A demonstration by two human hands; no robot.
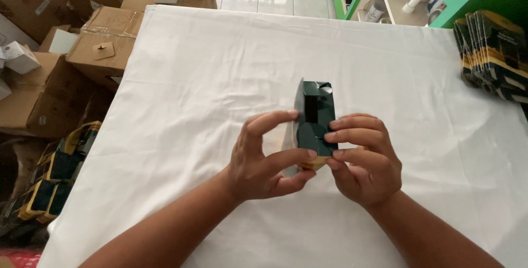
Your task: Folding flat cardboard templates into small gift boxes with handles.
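Both hands are holding a small dark green carton (pixel 314 119) above the middle of the white-covered desk (pixel 220 70). Left hand (pixel 261 161) is pinching its left side, grip closed on it; right hand (pixel 366 163) is gripping the right edge. A stack of flat cartons (pixel 495 53) is lying at the desk's far right; cardboard boxes (pixel 66 53) are crowding the floor left.

Single head-worn view, steeply downward, close over white-covered table (pixel 220 70).
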